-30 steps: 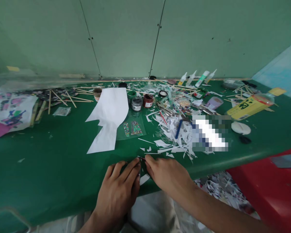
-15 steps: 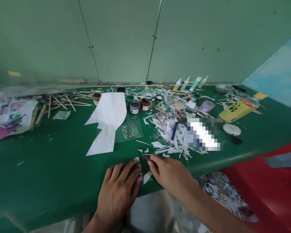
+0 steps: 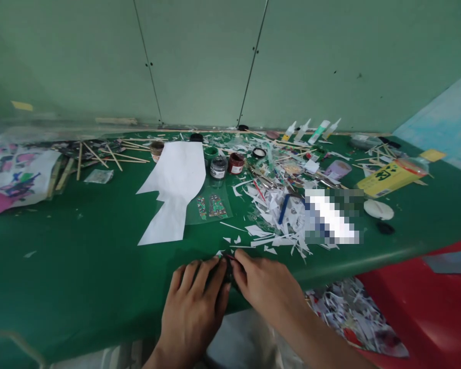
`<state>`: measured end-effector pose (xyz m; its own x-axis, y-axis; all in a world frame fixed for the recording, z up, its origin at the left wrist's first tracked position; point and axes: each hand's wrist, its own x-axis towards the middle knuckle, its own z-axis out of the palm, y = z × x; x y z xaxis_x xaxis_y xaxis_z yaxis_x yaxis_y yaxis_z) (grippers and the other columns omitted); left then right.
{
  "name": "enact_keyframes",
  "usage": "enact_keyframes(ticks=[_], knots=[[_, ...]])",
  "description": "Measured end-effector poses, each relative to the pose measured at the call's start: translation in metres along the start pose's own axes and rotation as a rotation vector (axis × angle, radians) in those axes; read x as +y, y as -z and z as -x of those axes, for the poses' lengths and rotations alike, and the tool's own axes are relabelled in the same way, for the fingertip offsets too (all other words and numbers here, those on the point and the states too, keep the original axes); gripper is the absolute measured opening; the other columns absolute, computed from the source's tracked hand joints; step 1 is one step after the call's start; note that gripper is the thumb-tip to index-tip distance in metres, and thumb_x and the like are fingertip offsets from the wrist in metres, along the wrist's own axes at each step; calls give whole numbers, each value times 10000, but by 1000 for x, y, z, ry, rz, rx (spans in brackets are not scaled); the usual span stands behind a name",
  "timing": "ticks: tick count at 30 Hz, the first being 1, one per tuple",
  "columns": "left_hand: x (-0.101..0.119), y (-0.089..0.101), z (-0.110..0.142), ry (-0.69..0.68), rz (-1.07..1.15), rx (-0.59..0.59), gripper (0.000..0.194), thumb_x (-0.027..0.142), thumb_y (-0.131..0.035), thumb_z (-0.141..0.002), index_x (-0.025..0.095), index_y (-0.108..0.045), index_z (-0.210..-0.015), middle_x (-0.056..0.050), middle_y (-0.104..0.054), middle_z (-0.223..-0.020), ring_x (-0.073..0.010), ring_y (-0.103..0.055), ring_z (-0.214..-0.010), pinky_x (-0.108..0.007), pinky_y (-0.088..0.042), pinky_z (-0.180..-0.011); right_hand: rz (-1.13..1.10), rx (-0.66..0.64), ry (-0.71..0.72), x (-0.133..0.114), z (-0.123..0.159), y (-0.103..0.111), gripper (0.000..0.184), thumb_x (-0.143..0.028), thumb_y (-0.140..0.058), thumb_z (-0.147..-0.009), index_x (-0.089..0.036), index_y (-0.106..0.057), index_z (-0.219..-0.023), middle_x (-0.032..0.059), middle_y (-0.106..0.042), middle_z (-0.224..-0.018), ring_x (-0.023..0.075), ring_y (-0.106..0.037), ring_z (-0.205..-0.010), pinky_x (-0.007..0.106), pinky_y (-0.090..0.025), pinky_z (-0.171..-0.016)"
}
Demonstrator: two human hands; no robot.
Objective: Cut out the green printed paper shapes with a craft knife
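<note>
My left hand lies palm down at the table's front edge, its fingers stretched over a small dark piece with a pale scrap at its far side. Close beside it, my right hand pinches a thin dark-red tool; its tip and exact kind are too small to make out. The fingers hide most of the dark piece. Beyond the hands lie a cut white paper shape and a clear sheet bearing two colourful green-patterned pieces.
Paper scraps heap up right of centre, around a blue-handled tool. Paint jars, glue bottles and thin sticks stand or lie farther back. A yellow-labelled container lies at right. Below the edge sits a scrap-filled bag.
My right hand has come closer to the left, bringing the red tool against the dark piece. A white scrap between the hands is no longer visible. The view has shifted slightly.
</note>
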<state>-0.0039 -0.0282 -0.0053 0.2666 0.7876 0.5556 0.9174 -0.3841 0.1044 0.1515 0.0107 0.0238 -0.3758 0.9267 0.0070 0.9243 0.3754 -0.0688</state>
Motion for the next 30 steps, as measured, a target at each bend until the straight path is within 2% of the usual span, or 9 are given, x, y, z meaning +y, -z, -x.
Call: enact_keyframes(ticks=[17,25,30], knots=[[1,0,2,-11,-1,2,285,244,-470,-924,202,-651,-1140,-13,-711,-1106,-226,-578,-940,-389,-382,-833,50,-25,17,-4,-2,0,244,-281,-395,-946,-231,-633,-929,35,-686,-601,168,-630,-465,313,-124,-425],[0,-1,1,-26,-25,2,281,248,-476,-918,198,-657,-1127,-25,-718,-1087,-234,-591,-931,-398,-389,-825,112,-121,39,-8,-2,7,188,-202,-429,-927,-210,-612,-970,51,-688,-608,180,-646,-492,301,-137,-414],[0,0,1,-37,-19,10,276,250,-494,-915,188,-652,-1132,-19,-716,-1101,-240,-595,-934,-396,-399,-824,132,-154,28,1,2,11,193,-206,-421,-930,-212,-613,-946,54,-682,-600,193,-646,-490,302,-116,-420]])
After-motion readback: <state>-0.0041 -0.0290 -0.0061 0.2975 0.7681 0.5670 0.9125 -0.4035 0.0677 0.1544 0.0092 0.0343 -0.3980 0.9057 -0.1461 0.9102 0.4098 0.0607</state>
